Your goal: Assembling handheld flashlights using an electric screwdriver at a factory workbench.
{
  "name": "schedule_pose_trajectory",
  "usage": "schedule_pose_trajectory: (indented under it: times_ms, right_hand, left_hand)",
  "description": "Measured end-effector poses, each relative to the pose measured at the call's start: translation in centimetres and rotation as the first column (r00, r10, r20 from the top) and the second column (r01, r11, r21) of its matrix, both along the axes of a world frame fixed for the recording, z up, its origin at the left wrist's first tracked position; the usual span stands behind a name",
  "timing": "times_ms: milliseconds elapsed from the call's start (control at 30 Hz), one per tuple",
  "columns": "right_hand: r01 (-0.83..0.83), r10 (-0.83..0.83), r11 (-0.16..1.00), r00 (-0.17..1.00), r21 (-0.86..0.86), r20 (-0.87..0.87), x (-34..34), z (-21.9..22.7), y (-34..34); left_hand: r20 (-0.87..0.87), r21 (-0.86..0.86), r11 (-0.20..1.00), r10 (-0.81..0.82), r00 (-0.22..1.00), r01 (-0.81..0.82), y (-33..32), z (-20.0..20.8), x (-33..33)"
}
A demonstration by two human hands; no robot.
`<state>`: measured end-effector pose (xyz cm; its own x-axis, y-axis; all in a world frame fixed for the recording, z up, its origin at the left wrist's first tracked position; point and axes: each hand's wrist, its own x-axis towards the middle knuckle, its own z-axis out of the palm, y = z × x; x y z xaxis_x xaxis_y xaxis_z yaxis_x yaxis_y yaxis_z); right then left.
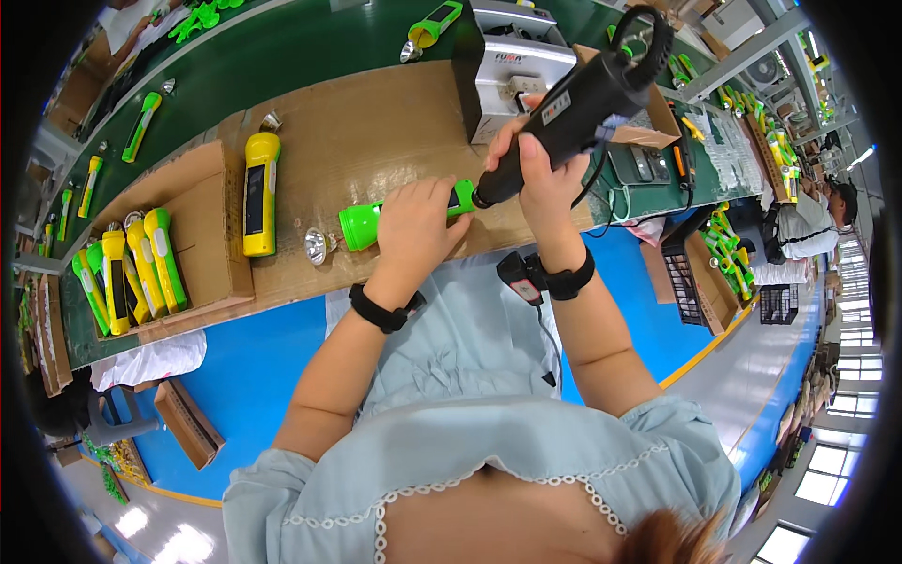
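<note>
From where I stood, left hand gripped the green flashlight, frame centre; right hand held a black power driver at its end; fastening looked unfinished, reflector not yet seated; boxed flashlights, frame left, done or waiting, couldn't tell.

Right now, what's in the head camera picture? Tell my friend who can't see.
A person's left hand holds a green flashlight over cardboard; the right hand grips a black power tool aimed at its end. At left, a box holds green and yellow flashlights.
</note>
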<state>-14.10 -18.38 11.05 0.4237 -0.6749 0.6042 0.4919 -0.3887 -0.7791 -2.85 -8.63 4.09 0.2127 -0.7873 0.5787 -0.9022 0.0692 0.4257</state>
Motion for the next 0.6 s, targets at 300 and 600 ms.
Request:
schedule_pose_trajectory:
  times_ms: [300, 600]
  right_hand:
    - [0.395, -0.342, 0.913, 0.876, -0.099, 0.341, -1.9, 8.7, -3.6]
    - [0.435, -0.414, 0.886, 0.898, -0.160, 0.150, 1.7, 6.3, -9.9]
  left_hand:
    - [0.034, 0.047, 0.998, 0.047, 0.998, -0.048, 0.1, 0.3, -0.4]
    - [0.029, 0.173, 0.984, -0.055, 0.998, 0.049, -0.1, 1.2, -0.5]
